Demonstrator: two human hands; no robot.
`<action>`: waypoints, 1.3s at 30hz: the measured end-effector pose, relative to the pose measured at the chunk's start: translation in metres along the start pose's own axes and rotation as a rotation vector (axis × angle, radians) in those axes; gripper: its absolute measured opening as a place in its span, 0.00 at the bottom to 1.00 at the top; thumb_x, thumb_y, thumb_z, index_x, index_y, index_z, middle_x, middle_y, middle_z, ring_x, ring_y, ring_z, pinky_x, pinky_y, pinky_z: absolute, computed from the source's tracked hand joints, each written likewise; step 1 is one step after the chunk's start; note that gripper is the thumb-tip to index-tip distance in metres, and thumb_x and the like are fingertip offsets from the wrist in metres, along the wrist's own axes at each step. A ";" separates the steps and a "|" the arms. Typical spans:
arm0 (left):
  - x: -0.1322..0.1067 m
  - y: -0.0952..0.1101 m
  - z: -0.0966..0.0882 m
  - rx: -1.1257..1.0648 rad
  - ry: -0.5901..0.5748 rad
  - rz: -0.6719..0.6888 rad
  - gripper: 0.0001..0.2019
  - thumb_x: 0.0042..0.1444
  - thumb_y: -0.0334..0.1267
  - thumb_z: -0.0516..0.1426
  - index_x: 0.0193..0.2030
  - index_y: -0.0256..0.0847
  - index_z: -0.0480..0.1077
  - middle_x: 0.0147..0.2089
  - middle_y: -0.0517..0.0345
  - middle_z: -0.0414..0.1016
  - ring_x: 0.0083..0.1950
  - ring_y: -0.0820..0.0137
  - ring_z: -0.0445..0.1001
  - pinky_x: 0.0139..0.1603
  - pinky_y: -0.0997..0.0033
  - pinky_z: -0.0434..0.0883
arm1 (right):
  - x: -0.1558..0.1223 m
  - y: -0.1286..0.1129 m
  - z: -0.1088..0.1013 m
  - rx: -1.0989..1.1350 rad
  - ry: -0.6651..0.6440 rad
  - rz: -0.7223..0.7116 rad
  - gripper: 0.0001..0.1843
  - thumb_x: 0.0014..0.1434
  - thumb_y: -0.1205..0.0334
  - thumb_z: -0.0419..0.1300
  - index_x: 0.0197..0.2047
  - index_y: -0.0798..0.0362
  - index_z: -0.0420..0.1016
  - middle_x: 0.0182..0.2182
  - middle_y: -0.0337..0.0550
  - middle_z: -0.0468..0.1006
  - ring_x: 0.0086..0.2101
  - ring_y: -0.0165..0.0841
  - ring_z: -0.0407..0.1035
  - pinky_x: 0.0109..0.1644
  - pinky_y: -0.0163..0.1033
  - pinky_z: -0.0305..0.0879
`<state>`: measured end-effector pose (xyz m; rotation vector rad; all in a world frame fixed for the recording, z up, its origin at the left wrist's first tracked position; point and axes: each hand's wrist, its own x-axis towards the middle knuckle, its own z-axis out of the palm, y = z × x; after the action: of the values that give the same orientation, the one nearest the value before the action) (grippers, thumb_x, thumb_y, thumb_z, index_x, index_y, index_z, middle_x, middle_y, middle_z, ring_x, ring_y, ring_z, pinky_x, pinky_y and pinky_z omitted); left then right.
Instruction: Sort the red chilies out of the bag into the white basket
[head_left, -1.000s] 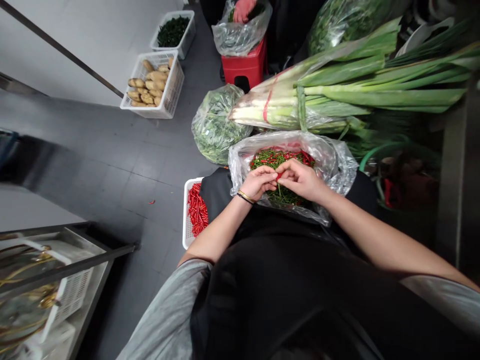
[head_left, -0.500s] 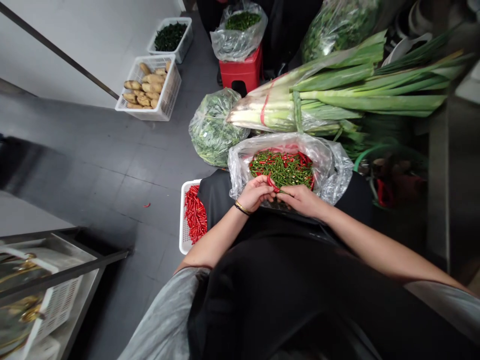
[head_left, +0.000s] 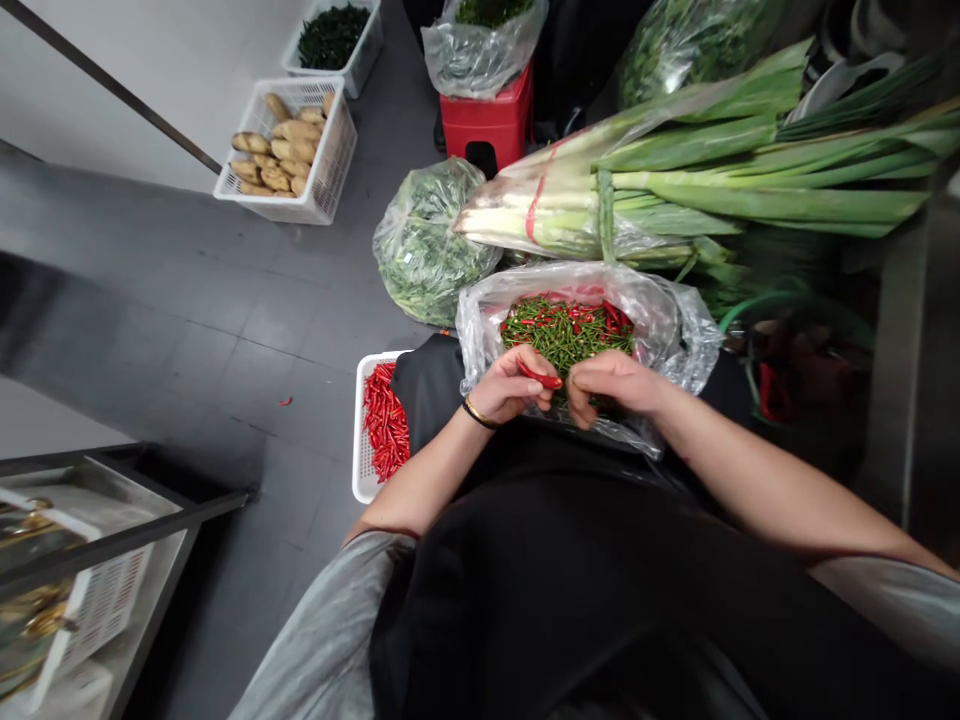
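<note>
A clear plastic bag (head_left: 667,320) rests on my lap, filled with green stems and red chillies (head_left: 566,330). My left hand (head_left: 506,385) is closed at the bag's near edge, pinching a red chilli (head_left: 538,376) whose tip points right. My right hand (head_left: 611,385) sits just right of it, fingers curled shut over the bag; what it holds I cannot make out. The two hands are a few centimetres apart. A gold bracelet circles my left wrist.
A white basket of red chillies (head_left: 379,420) stands on the floor by my left knee. Ahead lie a bundle of large leeks (head_left: 675,185), a bag of greens (head_left: 431,240), a red stool (head_left: 487,125) with another bag, a basket of ginger (head_left: 289,150), and a metal rack (head_left: 97,560) at lower left.
The hands, joined on one chilli a second ago, have drawn apart. The red chilli now stays in my left hand, and my right hand has pulled off to the right.
</note>
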<state>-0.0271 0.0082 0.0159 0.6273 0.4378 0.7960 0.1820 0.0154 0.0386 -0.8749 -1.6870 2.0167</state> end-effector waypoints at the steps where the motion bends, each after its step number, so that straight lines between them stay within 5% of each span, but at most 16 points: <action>1: 0.000 0.001 -0.002 -0.033 0.017 -0.003 0.17 0.42 0.40 0.67 0.32 0.38 0.63 0.33 0.58 0.73 0.25 0.75 0.72 0.26 0.74 0.72 | 0.008 0.002 -0.016 -0.219 0.006 0.052 0.25 0.63 0.41 0.52 0.32 0.55 0.74 0.23 0.43 0.75 0.25 0.33 0.71 0.31 0.38 0.67; 5: 0.002 0.004 -0.009 -0.115 0.071 -0.102 0.18 0.42 0.44 0.65 0.34 0.39 0.64 0.36 0.54 0.74 0.31 0.70 0.73 0.24 0.74 0.71 | 0.051 0.020 -0.077 -1.188 0.281 0.348 0.19 0.65 0.56 0.52 0.55 0.51 0.75 0.42 0.53 0.79 0.40 0.40 0.73 0.43 0.42 0.66; 9: 0.006 0.003 -0.009 -0.067 0.213 -0.152 0.18 0.44 0.45 0.66 0.29 0.39 0.61 0.21 0.67 0.60 0.17 0.81 0.54 0.15 0.81 0.51 | 0.082 0.032 -0.095 -1.509 0.185 0.536 0.24 0.68 0.64 0.43 0.59 0.54 0.73 0.49 0.60 0.76 0.44 0.44 0.73 0.42 0.43 0.64; 12: 0.011 0.004 -0.008 0.093 0.361 -0.146 0.17 0.46 0.45 0.67 0.30 0.39 0.64 0.17 0.72 0.52 0.16 0.83 0.46 0.17 0.81 0.46 | 0.075 0.026 -0.091 -1.555 0.107 0.486 0.24 0.69 0.61 0.41 0.51 0.58 0.77 0.51 0.61 0.74 0.44 0.43 0.72 0.42 0.42 0.63; 17: 0.035 0.009 -0.007 0.438 0.441 0.006 0.17 0.43 0.46 0.69 0.28 0.34 0.73 0.24 0.62 0.68 0.25 0.81 0.62 0.26 0.79 0.59 | 0.044 0.015 -0.089 -1.477 0.139 0.304 0.24 0.69 0.57 0.42 0.57 0.57 0.73 0.54 0.59 0.72 0.42 0.42 0.71 0.40 0.41 0.63; 22: 0.057 0.013 -0.010 0.170 0.462 -0.194 0.22 0.56 0.56 0.58 0.27 0.36 0.69 0.14 0.72 0.44 0.15 0.83 0.41 0.16 0.78 0.44 | 0.062 0.031 -0.095 -1.469 0.153 0.358 0.26 0.63 0.68 0.48 0.64 0.55 0.67 0.58 0.56 0.71 0.49 0.42 0.70 0.45 0.42 0.65; 28: 0.046 0.011 -0.019 0.058 0.572 -0.197 0.17 0.53 0.49 0.62 0.29 0.35 0.68 0.15 0.73 0.47 0.13 0.84 0.44 0.14 0.81 0.42 | 0.066 0.039 -0.095 -1.411 -0.044 0.557 0.18 0.60 0.64 0.54 0.50 0.54 0.78 0.45 0.55 0.81 0.41 0.42 0.74 0.40 0.42 0.65; 32: 0.042 0.005 -0.018 0.106 0.530 -0.204 0.17 0.50 0.48 0.65 0.29 0.35 0.69 0.15 0.72 0.51 0.13 0.85 0.45 0.14 0.81 0.40 | 0.029 0.032 -0.087 -1.317 -0.140 0.455 0.15 0.61 0.59 0.55 0.48 0.51 0.77 0.39 0.47 0.81 0.35 0.38 0.74 0.37 0.39 0.62; 39: 0.045 -0.009 -0.007 0.313 0.473 -0.332 0.19 0.47 0.50 0.67 0.29 0.36 0.67 0.15 0.69 0.58 0.13 0.85 0.49 0.15 0.78 0.41 | -0.006 0.018 -0.037 -1.349 0.231 0.266 0.22 0.69 0.54 0.44 0.40 0.53 0.77 0.37 0.51 0.80 0.33 0.38 0.72 0.32 0.39 0.59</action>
<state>0.0015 0.0405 -0.0009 0.6310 1.0855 0.5549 0.2126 0.0349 0.0192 -1.6572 -2.7917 0.5499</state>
